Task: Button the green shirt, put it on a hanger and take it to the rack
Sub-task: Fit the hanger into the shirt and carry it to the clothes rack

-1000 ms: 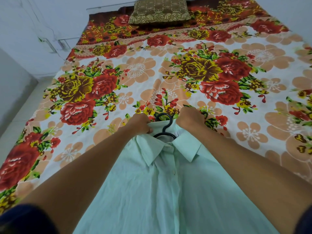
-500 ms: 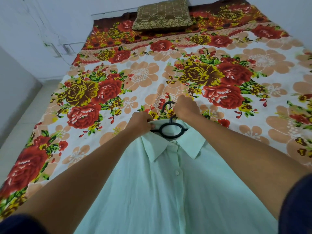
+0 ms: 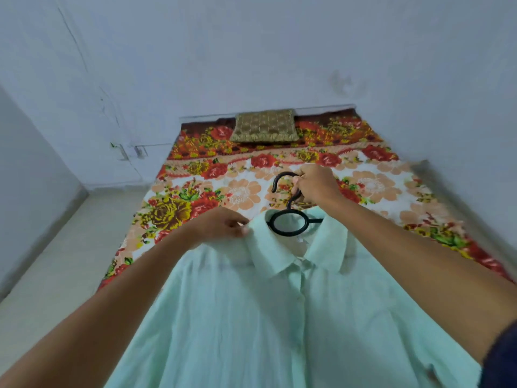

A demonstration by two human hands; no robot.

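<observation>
The pale green shirt (image 3: 268,317) hangs buttoned on a black hanger (image 3: 289,222), lifted above the bed. The hanger's ring shows inside the collar and its hook curls up to the left. My right hand (image 3: 316,186) grips the hook's stem just above the collar. My left hand (image 3: 223,226) pinches the shirt's left shoulder next to the collar. The hanger's arms are hidden inside the shirt.
Below lies the bed with a floral sheet (image 3: 195,197), and a brown patterned pillow (image 3: 264,126) rests at its head against the white wall. Pale floor (image 3: 64,256) runs along the bed's left side. No rack is in view.
The shirt has come up off the bed on its hanger. My right hand moved from the collar to the hook's stem. The view tilted up toward the wall.
</observation>
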